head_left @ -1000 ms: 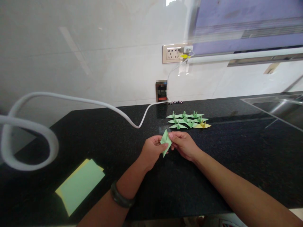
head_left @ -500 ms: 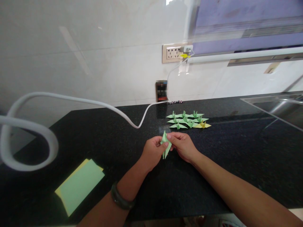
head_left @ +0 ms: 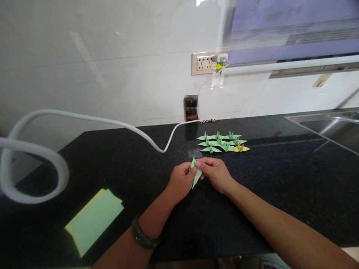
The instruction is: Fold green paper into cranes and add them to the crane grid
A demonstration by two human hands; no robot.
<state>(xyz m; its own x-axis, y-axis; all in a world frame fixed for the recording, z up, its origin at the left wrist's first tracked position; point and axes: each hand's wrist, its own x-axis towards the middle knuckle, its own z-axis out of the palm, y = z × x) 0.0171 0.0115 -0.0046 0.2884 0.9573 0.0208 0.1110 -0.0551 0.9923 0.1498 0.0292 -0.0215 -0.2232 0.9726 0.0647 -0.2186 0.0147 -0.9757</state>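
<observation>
Counter: black, glossy, faintly speckled stone [head_left: 146,164]; a metal sink [head_left: 340,129] is set in at the far right.
Wall: pale shiny tile [head_left: 126,74]; beige socket [head_left: 200,63] with a white plug [head_left: 223,57] in it; purple panel [head_left: 280,30] upper right.
Back edge: a dark upright block [head_left: 191,108], blurred out, stands by the wall; a short string of beads [head_left: 209,120] lies just beside its foot.
Cord: thick and white [head_left: 56,112], looped at left, running across to the foot of the block.
Cranes: nine paper cranes [head_left: 220,142] in three close rows beyond the hands; eight green, one yellow crane [head_left: 240,148] at the near right corner.
Sheets: flat green over yellow [head_left: 97,220], left of the forearms.
Folded paper: pale green [head_left: 197,178], narrow, pointed top and bottom, tilted; finer creases too small to read.
Left hand: pinches its left side, thumb across the front [head_left: 181,181]; dark bracelet [head_left: 139,233] on the wrist.
Right hand: pinches near its upper right edge [head_left: 217,172].
Position: paper between both hands, fingertips close together, nearer than the cranes.
</observation>
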